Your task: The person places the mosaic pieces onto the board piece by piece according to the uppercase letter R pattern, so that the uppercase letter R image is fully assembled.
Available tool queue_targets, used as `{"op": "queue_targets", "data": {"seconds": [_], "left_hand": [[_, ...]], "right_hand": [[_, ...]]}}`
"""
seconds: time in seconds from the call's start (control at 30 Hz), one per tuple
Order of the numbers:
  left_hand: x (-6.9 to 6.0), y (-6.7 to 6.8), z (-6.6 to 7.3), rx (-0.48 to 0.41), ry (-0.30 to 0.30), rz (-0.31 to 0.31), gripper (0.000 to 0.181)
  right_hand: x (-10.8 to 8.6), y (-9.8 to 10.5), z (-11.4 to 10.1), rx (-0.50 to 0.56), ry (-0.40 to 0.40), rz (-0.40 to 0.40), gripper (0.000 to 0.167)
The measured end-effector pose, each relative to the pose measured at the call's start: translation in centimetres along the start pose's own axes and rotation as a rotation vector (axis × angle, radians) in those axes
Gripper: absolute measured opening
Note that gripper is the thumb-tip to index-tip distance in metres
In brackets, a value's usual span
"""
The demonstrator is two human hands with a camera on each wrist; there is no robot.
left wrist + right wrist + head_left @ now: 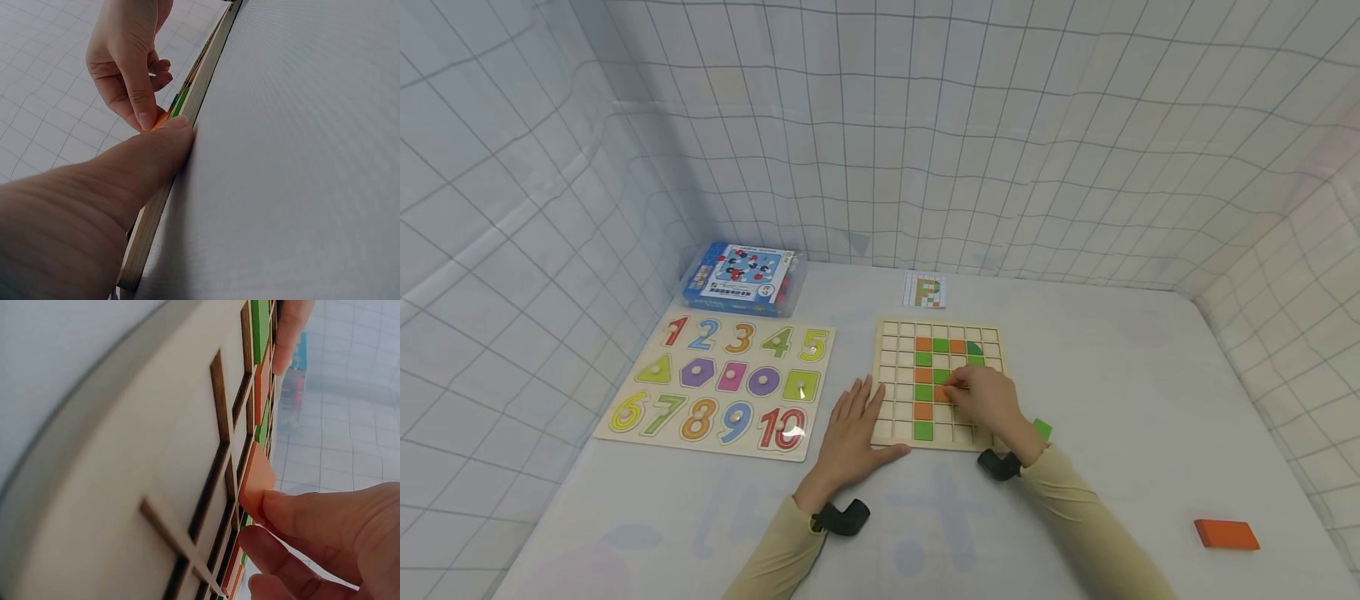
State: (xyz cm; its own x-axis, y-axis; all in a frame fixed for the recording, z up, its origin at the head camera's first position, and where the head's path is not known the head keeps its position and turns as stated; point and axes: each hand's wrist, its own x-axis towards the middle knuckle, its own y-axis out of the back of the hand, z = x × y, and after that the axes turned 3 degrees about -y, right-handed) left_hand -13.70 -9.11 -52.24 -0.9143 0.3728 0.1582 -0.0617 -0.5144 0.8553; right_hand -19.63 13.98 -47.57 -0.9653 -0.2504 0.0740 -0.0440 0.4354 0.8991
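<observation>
A wooden grid board (891, 421) lies on the table, with orange and green square tiles set in several of its cells. My right hand (991, 402) pinches an orange tile (256, 481) between thumb and fingers, at a cell right of the long tile column. In the right wrist view this tile sits tilted against the grid. Fingers spread, my left hand (852, 437) rests at the board's lower left corner, its thumb (169, 134) touching the wooden edge. A dark green rounded tile (973, 348) ends the top row. Part of the right side is hidden under my right hand.
A loose green tile (1042, 429) lies beside my right wrist. Behind the board is a pattern card (925, 290). To the left are a number-and-shape peg puzzle (681, 392) and a blue boxed set (745, 279). An orange block (1227, 534) lies at the front right.
</observation>
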Motion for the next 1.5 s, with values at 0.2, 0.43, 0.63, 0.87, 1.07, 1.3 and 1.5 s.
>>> {"op": "queue_targets", "data": {"seconds": [0.2,0.43,0.63,0.87,1.07,1.3,1.5], "left_hand": [[-0.1,-0.2,-0.1,-0.001,-0.004,-0.005,0.097],[-0.2,-0.2,-0.2,0.007,0.001,-0.006,0.097],[-0.2,-0.2,-0.2,0.017,-0.011,-0.006,0.097],[-0.1,-0.2,-0.1,0.020,-0.013,-0.006,0.098],[-0.1,-0.1,-0.1,0.014,-0.011,-0.007,0.098],[0.0,-0.3,-0.2,0.019,-0.007,-0.008,0.097],[0.1,-0.3,-0.3,0.022,-0.013,0.008,0.097]], "right_hand": [[-0.1,-0.1,-0.3,-0.046,-0.036,-0.014,0.009],[-0.4,-0.2,-0.5,-0.047,-0.039,-0.029,0.007],[-1.0,-0.1,0.1,-0.015,0.041,0.017,0.004],[-2.1,1.0,1.7,0.036,0.130,0.192,0.022],[-3.4,2.1,3.5,0.065,0.160,0.347,0.031],[-4.8,3.1,5.6,0.045,0.149,0.492,0.035],[-5.8,3.8,6.8,0.045,0.080,0.517,0.040]]}}
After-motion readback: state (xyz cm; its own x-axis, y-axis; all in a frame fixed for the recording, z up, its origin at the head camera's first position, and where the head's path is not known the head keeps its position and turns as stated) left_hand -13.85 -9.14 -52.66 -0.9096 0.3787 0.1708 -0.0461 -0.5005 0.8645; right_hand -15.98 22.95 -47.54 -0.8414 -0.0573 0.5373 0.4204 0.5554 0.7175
